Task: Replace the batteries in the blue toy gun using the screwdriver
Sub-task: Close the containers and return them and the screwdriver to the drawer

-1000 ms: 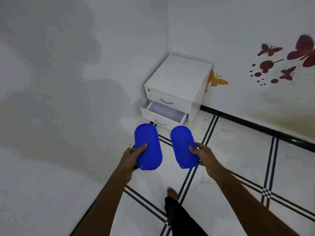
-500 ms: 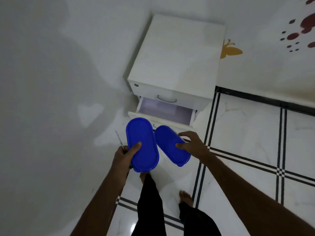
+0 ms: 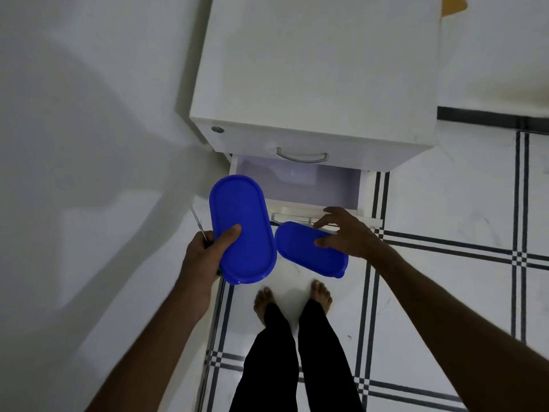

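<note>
**Kid:** Looking from the left, what do you see?

**Helper:** The left hand [image 3: 205, 257] wraps around a blue box [image 3: 241, 230] and the screwdriver [image 3: 197, 223] together. The right hand [image 3: 346, 231] grips another blue box [image 3: 310, 249], fingers spread on its lid.

**Kid:** What changed?

**Helper:** The person walked up close. Now the open drawer [image 3: 300, 181] of the white cabinet [image 3: 320, 69] is just past the hands.

**Kid:** Where's the toy gun?

**Helper:** I can't see it. I think the boxes go away now.

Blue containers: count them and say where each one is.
2. One blue container is in the left hand, beside the screwdriver; the other is under the right hand. None visible in the open drawer.
</note>
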The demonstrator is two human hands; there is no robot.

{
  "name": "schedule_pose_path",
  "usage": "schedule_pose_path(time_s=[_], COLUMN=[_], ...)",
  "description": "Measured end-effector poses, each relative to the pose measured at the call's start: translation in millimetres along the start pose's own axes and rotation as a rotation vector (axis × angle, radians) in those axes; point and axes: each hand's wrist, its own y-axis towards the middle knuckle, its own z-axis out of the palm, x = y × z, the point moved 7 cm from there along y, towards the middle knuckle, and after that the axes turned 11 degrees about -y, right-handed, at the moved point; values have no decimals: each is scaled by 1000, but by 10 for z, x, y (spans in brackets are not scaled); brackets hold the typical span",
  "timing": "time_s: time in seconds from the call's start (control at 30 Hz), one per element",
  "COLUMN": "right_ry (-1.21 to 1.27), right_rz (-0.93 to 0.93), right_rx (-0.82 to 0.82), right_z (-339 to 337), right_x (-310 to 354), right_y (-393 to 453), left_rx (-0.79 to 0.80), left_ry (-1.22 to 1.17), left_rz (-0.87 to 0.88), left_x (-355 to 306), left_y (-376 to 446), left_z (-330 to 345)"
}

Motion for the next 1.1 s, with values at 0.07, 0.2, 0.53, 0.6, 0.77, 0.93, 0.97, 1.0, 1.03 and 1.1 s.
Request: schedule_pose_path(time_s=[0.07,0.2,0.53,0.6,0.77,0.93,0.97,1.0,1.03,1.1], right_ry=[21,45,221,353,526,786,803,816,838,860], right_rz=[2,-5,73,102,185,324,371,412,449,489], right_rx=[19,52,144,142,79,-202,-256,-295,-321,-371], right_z=[-2,106,361,254,-70,-302,-292,-255,-204,-114], right_x=[-42,-29,-37,-67,-151,-294,-310,-320,-313,-287], right_y=[-14,-137,-567,-653,-865,-794,-735,-655,-571,-384], left_rx=[24,44,36,42,8,13,25,39,50,69], left_ry=[31,88,117,138,187,265,300,338,372,413], left_rz=[0,9,-54,-52,-50,-27,-22,-18,-15,-20], left_x=[-7,-5,151,166,156,131,142,160,179,219], left_y=[65,112,382,487,778,1025,1068,1117,1164,1261], left_z=[79,131,162,186,265,436,486,536,581,662])
